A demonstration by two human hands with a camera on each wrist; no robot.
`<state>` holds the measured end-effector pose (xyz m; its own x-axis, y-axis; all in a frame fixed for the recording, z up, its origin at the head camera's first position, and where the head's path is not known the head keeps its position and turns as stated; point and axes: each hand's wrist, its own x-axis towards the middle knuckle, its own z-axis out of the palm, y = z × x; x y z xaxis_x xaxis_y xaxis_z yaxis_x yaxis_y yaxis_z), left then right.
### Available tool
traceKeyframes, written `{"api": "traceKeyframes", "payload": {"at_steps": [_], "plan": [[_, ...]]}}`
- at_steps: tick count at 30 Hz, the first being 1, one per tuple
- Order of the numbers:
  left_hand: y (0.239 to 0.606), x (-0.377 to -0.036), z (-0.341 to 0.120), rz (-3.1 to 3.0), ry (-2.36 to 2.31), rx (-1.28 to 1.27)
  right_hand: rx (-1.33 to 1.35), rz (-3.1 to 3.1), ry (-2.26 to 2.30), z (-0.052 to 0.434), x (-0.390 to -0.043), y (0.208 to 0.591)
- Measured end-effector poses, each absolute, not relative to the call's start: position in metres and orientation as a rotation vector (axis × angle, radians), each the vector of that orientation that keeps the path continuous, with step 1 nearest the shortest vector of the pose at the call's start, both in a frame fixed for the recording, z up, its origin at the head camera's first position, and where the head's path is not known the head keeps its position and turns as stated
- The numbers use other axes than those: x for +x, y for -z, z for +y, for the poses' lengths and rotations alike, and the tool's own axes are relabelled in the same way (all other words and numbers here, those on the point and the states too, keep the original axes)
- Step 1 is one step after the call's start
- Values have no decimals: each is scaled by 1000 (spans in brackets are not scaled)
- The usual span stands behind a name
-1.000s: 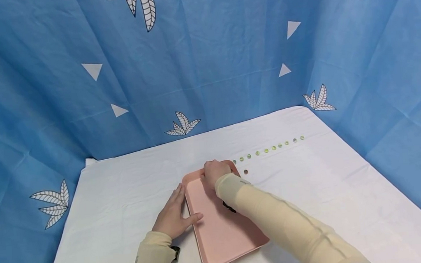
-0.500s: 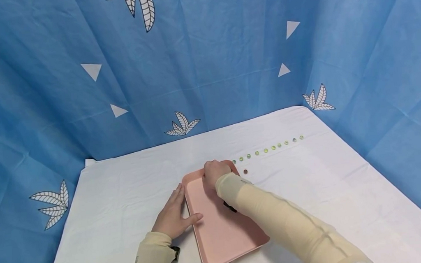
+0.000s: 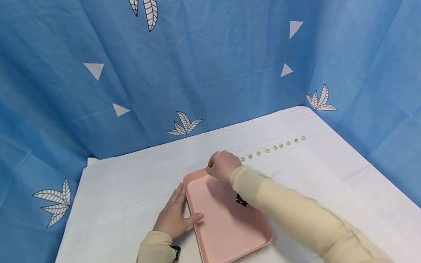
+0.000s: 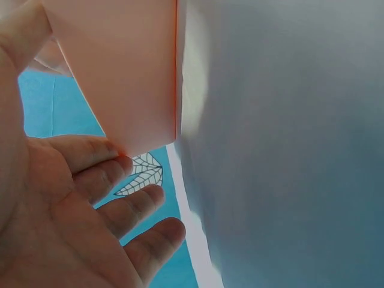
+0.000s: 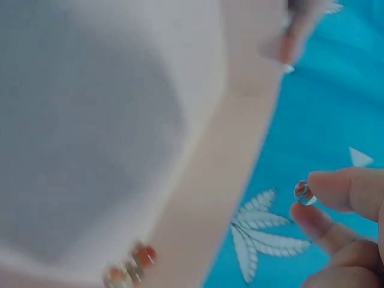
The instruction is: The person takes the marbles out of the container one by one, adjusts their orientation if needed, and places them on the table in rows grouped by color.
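A pink rectangular tray lies on the white tablecloth. Along its left side rests my left hand, the thumb over the rim and the fingers extended against the outer wall. Above the tray's far right part is my right hand. Between its thumb and forefinger it pinches a clear marble with an orange swirl, best seen in the right wrist view. Several orange-and-clear marbles sit in a corner of the tray in that view; the hand and sleeve hide that area from the head view.
A slanting row of several green-yellow marbles runs from behind the right hand toward the table's far right. A blue curtain with white leaves and triangles closes off the back and sides of the white table.
The right hand has come up from inside the tray's far end and moved slightly right. The brownish marble right of the tray is now out of sight by the right arm. The left hand stays put.
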<state>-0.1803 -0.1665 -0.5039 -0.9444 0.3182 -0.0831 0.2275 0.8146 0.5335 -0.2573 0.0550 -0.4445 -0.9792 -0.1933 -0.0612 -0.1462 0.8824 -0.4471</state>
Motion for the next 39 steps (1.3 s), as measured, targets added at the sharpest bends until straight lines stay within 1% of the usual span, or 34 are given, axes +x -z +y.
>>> {"api": "traceKeyframes", "payload": {"at_steps": [4, 9, 13, 20, 29, 39], "plan": [[503, -180, -166, 2815, -805, 417, -292, 2970, 782, 76, -254, 430], [504, -181, -166, 2805, -798, 402, -267, 2970, 879, 110, -251, 423], [506, -181, -166, 2812, -796, 397, -230, 3005, 891, 139, -250, 426], [508, -182, -166, 2824, -788, 398, -169, 3009, 834, 178, -252, 445], [504, -181, -164, 2818, -787, 390, -165, 3006, 703, 203, -253, 470], [501, -181, -165, 2820, -784, 384, -215, 2990, 640, 210, -254, 486]]}}
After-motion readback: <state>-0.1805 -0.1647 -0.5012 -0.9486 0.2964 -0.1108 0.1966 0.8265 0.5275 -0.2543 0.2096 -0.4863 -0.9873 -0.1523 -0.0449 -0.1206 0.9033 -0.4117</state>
